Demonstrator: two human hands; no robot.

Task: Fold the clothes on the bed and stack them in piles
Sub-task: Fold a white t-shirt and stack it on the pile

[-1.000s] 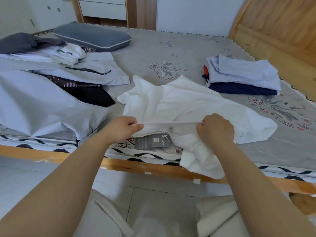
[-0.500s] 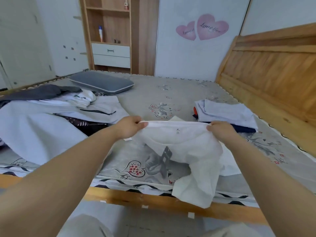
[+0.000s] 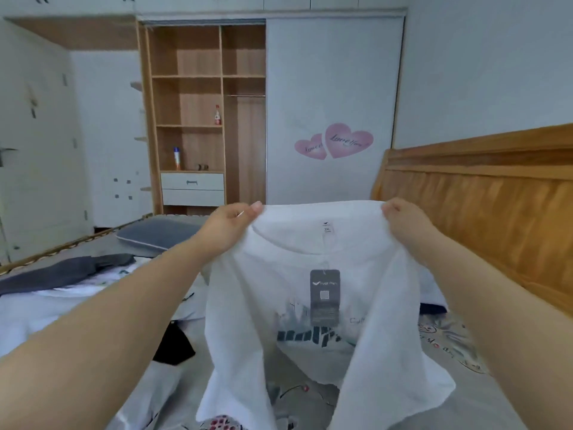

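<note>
bedroom w/ open wardrobe shelves (image 3: 189,100) behind: left hand (image 3: 228,226) & right hand (image 3: 406,221) each pinch a shoulder of white t-shirt (image 3: 310,305), held up over bed (image 3: 483,395), grey tag (image 3: 324,296) dangling at chest; unfolded clothes (image 3: 62,287) at left.

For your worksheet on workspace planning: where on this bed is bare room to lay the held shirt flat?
Bare mattress lies under the white T-shirt, bordered by the headboard; another patch runs beside the grey pillow. The near left is crowded with unfolded clothes.
</note>
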